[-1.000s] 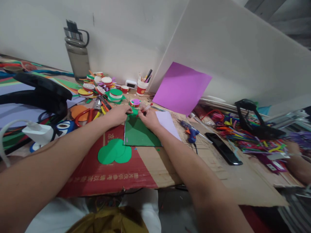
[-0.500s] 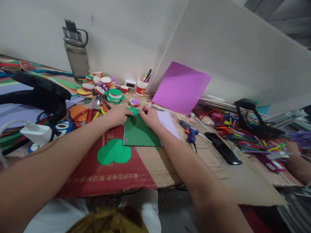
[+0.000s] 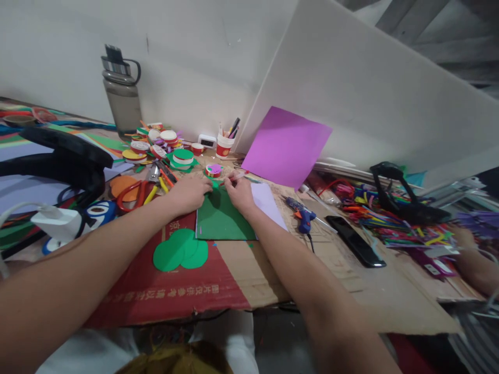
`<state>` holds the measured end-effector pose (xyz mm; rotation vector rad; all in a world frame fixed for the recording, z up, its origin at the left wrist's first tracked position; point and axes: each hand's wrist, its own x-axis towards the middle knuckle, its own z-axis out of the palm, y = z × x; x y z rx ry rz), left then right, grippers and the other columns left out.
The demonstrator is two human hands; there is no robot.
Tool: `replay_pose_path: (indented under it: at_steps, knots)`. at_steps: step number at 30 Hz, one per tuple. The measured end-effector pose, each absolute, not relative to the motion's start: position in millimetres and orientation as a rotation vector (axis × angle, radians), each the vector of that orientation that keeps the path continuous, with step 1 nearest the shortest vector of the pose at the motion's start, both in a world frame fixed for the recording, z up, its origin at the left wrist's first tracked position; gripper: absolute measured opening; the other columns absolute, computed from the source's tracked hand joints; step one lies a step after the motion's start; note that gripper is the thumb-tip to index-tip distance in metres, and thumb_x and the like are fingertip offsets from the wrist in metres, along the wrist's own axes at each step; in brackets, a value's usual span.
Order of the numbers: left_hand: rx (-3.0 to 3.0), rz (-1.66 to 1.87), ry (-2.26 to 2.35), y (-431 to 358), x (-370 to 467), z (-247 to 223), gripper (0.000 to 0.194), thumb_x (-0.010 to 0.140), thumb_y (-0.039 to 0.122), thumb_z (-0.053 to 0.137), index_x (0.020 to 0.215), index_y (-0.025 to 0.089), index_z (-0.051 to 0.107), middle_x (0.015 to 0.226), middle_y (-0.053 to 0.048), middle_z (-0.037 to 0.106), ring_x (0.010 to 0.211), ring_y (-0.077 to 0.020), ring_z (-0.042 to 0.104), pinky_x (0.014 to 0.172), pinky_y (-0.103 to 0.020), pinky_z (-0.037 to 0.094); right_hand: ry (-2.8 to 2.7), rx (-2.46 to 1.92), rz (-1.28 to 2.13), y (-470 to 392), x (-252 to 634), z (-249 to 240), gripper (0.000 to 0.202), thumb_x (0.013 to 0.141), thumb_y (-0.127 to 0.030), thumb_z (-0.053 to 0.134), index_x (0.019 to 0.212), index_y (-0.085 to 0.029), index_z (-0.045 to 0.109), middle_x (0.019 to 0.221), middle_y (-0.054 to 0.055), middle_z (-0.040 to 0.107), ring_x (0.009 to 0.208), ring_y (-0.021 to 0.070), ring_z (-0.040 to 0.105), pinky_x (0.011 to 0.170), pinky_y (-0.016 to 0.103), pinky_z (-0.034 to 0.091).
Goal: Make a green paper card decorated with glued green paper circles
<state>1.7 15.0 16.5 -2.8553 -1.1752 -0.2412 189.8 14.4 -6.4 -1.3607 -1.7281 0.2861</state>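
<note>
A dark green sheet (image 3: 226,221) lies before me, partly over a pale lilac sheet (image 3: 268,205). At its far left edge, my left hand (image 3: 193,193) bends its fingers down onto a small bright green paper circle (image 3: 215,184), mostly hidden by the fingers. My right hand (image 3: 238,193) is closed in a pinch on a slim, clear pen with a red end (image 3: 239,175), its tip pointing toward the circle. Several cut green paper circles (image 3: 179,250) overlap on the red cardboard, nearer to me.
Behind the hands are small paper hats (image 3: 182,157), a cup of pens (image 3: 225,144) and a purple sheet (image 3: 286,148). Scissors (image 3: 130,196) lie left; a glue gun (image 3: 304,215) and phone (image 3: 354,241) lie right. A bottle (image 3: 122,98) stands at the back. Another person's arm (image 3: 473,259) shows far right.
The left fingers, earlier stretched over the green circle, are now more bent and drawn back slightly. The right hand stays by the circle with the pen. The view has shifted slightly.
</note>
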Motion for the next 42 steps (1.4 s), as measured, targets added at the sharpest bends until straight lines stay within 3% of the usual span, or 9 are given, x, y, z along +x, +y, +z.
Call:
replay_pose_path:
  at_steps: [7,13,21,27,32,38,42]
  knots:
    - [-2.77,-0.185,-1.107,4.7,5.8,21.5,0.039,0.077,0.012,0.044,0.108,0.015,0.068,0.111,-0.013,0.069,0.109,-0.0267,0.059,0.104,-0.042,0.034,-1.743,-1.203,0.431,18.4,189.6,-10.4,0.022,0.089,-0.033,0.047,0.097,-0.019,0.061,0.092,0.005,0.071,0.081,0.0165,0.066,0.079,0.028,0.049]
    - [-2.718,-0.128,-1.192,-1.0,10.2,24.6,0.041,0.08,0.014,0.042,0.114,0.015,0.064,0.113,-0.014,0.067,0.105,-0.0276,0.06,0.091,-0.041,0.04,-1.83,-1.113,0.513,20.0,189.7,-11.3,0.022,0.091,-0.034,0.047,0.1,-0.021,0.063,0.098,0.003,0.071,0.093,0.016,0.066,0.09,0.03,0.048]
    - [-2.72,0.02,-1.124,-11.1,29.4,30.8,0.024,0.079,0.018,0.05,0.078,0.014,0.074,0.088,-0.016,0.071,0.097,-0.0312,0.062,0.091,-0.047,0.035,-1.802,-1.197,0.648,22.9,186.0,-13.3,0.02,0.089,-0.032,0.048,0.092,-0.019,0.063,0.088,0.003,0.071,0.084,0.0164,0.067,0.083,0.03,0.049]
    - [-2.608,-0.006,-1.439,-29.5,60.2,36.2,0.039,0.086,0.016,0.041,0.113,0.006,0.067,0.107,-0.022,0.069,0.096,-0.0301,0.064,0.096,-0.048,0.035,-1.82,-1.227,0.593,21.8,185.9,-9.8,0.022,0.087,-0.031,0.048,0.084,-0.019,0.066,0.088,0.003,0.071,0.083,0.0158,0.065,0.084,0.028,0.047]
    - [-2.629,0.035,-1.482,-42.0,67.8,32.9,0.036,0.086,0.014,0.043,0.108,0.006,0.07,0.11,-0.025,0.067,0.103,-0.0334,0.06,0.092,-0.049,0.037,-1.808,-1.223,0.618,21.0,186.1,-11.1,0.026,0.087,-0.035,0.047,0.083,-0.019,0.066,0.087,0.004,0.07,0.083,0.0171,0.064,0.081,0.029,0.047]
    - [-2.523,-0.17,-1.578,-43.0,66.1,17.6,0.049,0.091,0.041,0.045,0.123,0.008,0.062,0.116,-0.024,0.064,0.11,-0.0344,0.055,0.09,-0.047,0.037,-1.717,-1.232,0.676,16.7,182.4,-7.4,0.02,0.083,-0.033,0.051,0.083,-0.019,0.065,0.083,0.003,0.07,0.078,0.0172,0.066,0.079,0.029,0.05]
    - [-2.54,-0.151,-1.571,-42.4,63.8,15.9,0.05,0.093,0.043,0.042,0.117,0.007,0.066,0.112,-0.024,0.066,0.106,-0.0333,0.058,0.089,-0.045,0.038,-1.657,-1.204,0.79,18.5,181.8,-8.3,0.017,0.082,-0.032,0.054,0.084,-0.02,0.065,0.082,0.005,0.072,0.08,0.0192,0.069,0.081,0.033,0.053]
